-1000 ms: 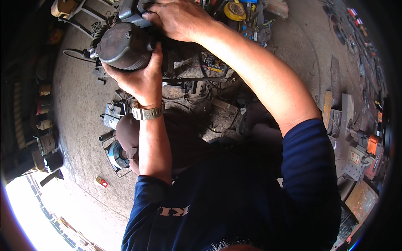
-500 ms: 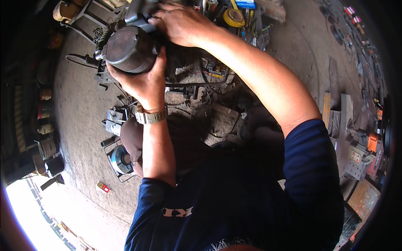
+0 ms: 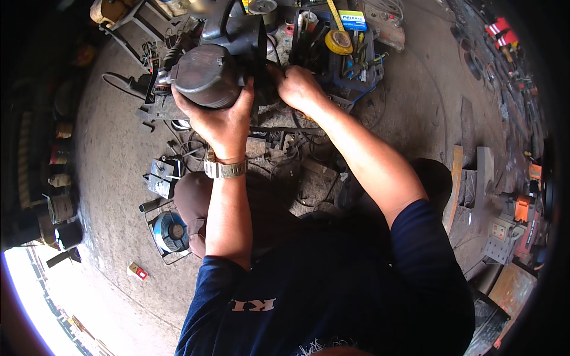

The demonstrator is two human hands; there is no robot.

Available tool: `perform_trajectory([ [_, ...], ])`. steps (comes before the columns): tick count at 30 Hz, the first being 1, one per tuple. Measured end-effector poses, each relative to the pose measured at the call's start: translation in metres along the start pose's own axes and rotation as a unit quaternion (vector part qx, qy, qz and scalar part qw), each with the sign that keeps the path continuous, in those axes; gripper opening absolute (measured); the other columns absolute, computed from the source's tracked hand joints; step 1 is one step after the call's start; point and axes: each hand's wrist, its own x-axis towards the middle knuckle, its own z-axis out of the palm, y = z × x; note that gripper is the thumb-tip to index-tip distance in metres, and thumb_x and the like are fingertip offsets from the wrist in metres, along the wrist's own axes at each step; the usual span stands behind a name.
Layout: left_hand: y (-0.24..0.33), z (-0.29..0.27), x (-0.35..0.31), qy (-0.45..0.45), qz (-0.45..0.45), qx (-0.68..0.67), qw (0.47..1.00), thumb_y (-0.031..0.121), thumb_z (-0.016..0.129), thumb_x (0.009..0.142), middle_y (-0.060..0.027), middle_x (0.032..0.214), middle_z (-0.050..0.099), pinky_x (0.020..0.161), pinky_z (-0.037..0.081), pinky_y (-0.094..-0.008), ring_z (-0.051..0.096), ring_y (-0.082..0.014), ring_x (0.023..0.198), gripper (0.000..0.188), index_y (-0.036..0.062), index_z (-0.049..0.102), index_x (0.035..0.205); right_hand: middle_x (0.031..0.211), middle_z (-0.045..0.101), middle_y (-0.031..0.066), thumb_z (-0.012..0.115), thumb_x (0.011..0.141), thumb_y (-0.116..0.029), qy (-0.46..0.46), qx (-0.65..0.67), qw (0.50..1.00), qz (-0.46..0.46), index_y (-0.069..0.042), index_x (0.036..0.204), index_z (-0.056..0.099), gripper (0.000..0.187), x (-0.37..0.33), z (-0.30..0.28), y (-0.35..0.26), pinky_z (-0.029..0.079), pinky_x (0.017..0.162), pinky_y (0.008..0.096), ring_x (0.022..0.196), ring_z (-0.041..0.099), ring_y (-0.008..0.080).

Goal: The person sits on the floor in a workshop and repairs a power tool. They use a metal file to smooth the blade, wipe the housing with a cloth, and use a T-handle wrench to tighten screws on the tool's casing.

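My left hand (image 3: 218,121) is wrapped around the lower side of a dark, drum-shaped housing (image 3: 208,74), thumb on one side and fingers on the other. The drum joins a black boxy machine body (image 3: 249,35) with a curved handle on top; I cannot tell its exact kind. To the right of that body, my right hand (image 3: 297,88) is closed, its fingertips lost in shadow against the machine's side. What those fingers hold, if anything, is hidden.
A toolbox (image 3: 359,83) of hand tools stands right of the machine, with a yellow tape measure (image 3: 339,43) on it. Cables lie below the bench edge. A blue wire spool (image 3: 171,231) sits by my left knee; metal bars (image 3: 484,178) are at the right.
My right hand has come down from the top of the machine to its right side. My left hand keeps its hold on the drum; the whole view has shifted slightly.
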Motion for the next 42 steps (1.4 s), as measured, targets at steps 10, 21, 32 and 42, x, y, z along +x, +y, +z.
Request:
perform_trajectory([
  [10,-0.003,0.002,-0.001,-0.013,-0.018,-0.018,1.0,0.032,0.101,0.061,-0.0266,0.139,0.053,0.113,0.043,-0.0442,0.057,-0.0339,0.127,0.126,-0.0057,0.024,0.155,0.111,0.073,0.0266,0.072,0.092,-0.016,0.077,0.092,0.986,-0.119,0.002,0.115,0.069,0.029,-0.022,-0.007,-0.003,0.057,0.092,0.0475,0.107,0.072,0.0416],
  [21,-0.002,0.005,-0.002,0.013,-0.017,-0.061,0.998,0.025,0.101,0.061,-0.0211,0.143,0.053,0.114,0.042,-0.0426,0.055,-0.0286,0.13,0.12,-0.0032,0.03,0.154,0.108,0.073,0.0221,0.05,0.102,-0.024,-0.043,-0.078,0.973,-0.212,0.0,0.102,0.073,0.034,0.094,-0.065,-0.156,0.049,0.101,0.0472,0.112,0.066,0.0407],
  [32,-0.01,0.003,0.005,-0.005,-0.022,-0.052,0.998,0.032,0.102,0.057,-0.0231,0.139,0.055,0.112,0.045,-0.0426,0.058,-0.0306,0.125,0.126,-0.0067,0.03,0.152,0.109,0.07,0.0277,0.043,0.102,-0.017,0.023,-0.074,0.931,-0.357,0.006,0.099,0.069,0.036,0.126,-0.04,-0.124,0.052,0.098,0.0481,0.108,0.068,0.0399],
  [42,-0.024,0.003,0.007,-0.011,-0.032,-0.094,0.995,0.033,0.103,0.057,-0.0233,0.141,0.053,0.113,0.045,-0.0443,0.057,-0.0316,0.128,0.127,-0.0053,0.029,0.153,0.102,0.07,0.0292,0.043,0.1,-0.014,0.033,-0.143,0.912,-0.384,0.009,0.097,0.067,0.034,0.133,-0.034,-0.12,0.055,0.093,0.048,0.102,0.07,0.0402],
])
